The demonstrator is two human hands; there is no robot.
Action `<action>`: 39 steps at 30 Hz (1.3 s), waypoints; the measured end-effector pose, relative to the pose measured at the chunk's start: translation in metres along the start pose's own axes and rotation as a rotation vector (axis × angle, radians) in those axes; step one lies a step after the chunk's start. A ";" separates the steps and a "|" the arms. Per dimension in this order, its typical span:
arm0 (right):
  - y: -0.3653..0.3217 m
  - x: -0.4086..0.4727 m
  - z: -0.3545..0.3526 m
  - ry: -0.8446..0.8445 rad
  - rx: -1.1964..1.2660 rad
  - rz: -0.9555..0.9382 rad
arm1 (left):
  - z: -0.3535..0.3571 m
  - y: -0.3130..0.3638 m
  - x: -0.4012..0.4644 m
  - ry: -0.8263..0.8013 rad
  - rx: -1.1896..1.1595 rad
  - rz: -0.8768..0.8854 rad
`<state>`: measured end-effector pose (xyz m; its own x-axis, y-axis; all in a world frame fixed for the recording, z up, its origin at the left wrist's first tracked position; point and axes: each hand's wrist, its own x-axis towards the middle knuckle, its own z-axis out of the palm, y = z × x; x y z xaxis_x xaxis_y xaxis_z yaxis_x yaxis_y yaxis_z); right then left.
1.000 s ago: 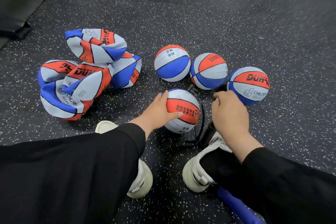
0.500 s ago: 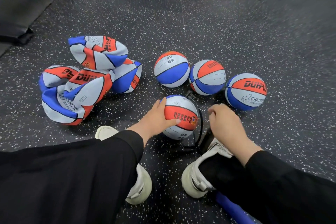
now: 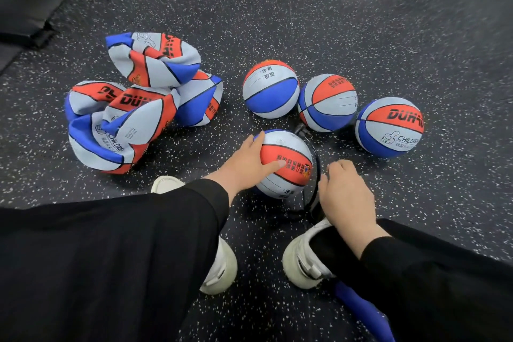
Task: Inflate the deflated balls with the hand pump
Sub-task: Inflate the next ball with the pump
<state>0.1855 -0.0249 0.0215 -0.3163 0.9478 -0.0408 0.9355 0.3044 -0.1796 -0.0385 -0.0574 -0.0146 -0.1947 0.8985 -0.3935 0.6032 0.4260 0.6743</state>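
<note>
My left hand [image 3: 247, 168] lies spread on the near-left side of the ball being filled [image 3: 286, 164], fingers straight, thumb across its orange band. The pump [image 3: 315, 209] stands just right of that ball, its hose [image 3: 316, 158] arcing over to the far side. My right hand [image 3: 345, 193], the nearer one, is curled down over its top. The flat balls [image 3: 138, 108] lie heaped well to the left on the speckled floor [image 3: 361, 22].

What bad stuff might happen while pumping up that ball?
The ball is steadied only by the left hand resting on its side, so it might roll and tug the thin black hose loose. The right hand hides the pump top, so its hold may slip. Three round balls close behind could get bumped away.
</note>
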 end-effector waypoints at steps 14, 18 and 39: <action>0.008 0.001 -0.005 -0.122 0.408 0.129 | 0.004 -0.009 -0.017 -0.164 -0.498 -0.198; 0.002 0.022 -0.026 -0.227 0.465 0.167 | 0.006 -0.013 -0.014 -0.155 -0.468 -0.162; -0.016 0.032 -0.021 -0.382 0.631 0.195 | 0.001 0.008 0.000 0.092 -0.675 -0.141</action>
<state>0.1636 0.0023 0.0439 -0.2947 0.8453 -0.4457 0.7489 -0.0854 -0.6572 -0.0325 -0.0542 -0.0099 -0.3188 0.8225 -0.4710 -0.0401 0.4848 0.8737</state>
